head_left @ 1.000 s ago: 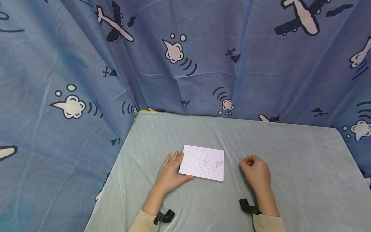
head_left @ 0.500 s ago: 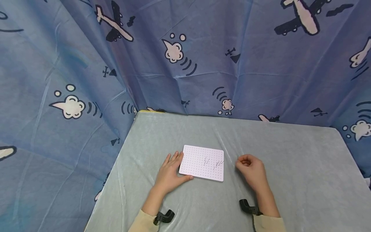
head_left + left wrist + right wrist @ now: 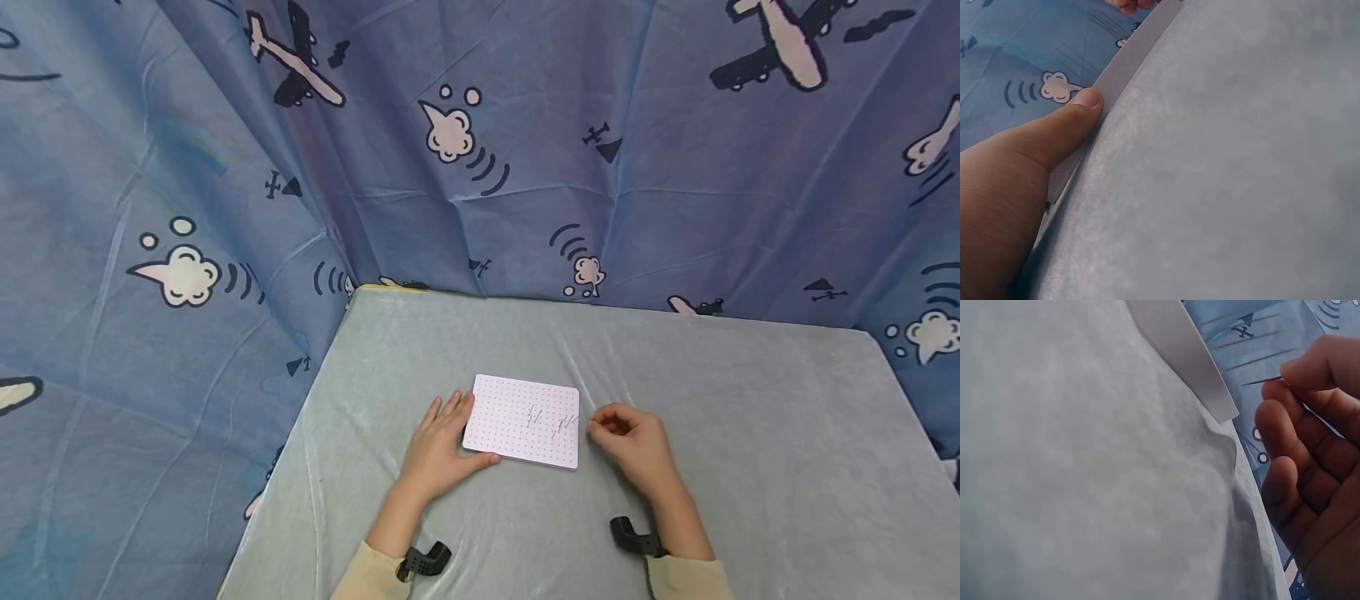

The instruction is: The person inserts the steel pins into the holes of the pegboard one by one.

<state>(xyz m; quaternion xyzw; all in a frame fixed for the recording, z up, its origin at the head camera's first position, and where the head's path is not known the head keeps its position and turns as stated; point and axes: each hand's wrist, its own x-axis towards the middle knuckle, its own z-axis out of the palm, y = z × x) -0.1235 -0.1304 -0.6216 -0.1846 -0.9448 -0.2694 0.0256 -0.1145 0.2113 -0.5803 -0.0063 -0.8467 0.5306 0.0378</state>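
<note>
A white rectangular board [image 3: 498, 417] with rows of small dots lies on the cloth. My left hand [image 3: 437, 462] rests at its left corner, thumb [image 3: 1089, 99] pressed to the near side and straight fingers along the left edge. Just off the board's right edge, my right hand [image 3: 633, 446] pinches a thin needle [image 3: 1262, 382] between thumb and forefinger, its point outward. The other fingers are loosely curled. Several thin needles [image 3: 1260, 359] stand up from the board's right half, blurred in the wrist views.
A pale grey-green cloth [image 3: 787, 433] covers the table, with small creases. Behind and to the left hangs a blue curtain [image 3: 525, 167] printed with planes and clouds. Each wrist carries a black camera mount [image 3: 637, 537].
My right hand has moved left with the needle, from a gap away to right beside the board's right edge. My left hand and the board have stayed put.
</note>
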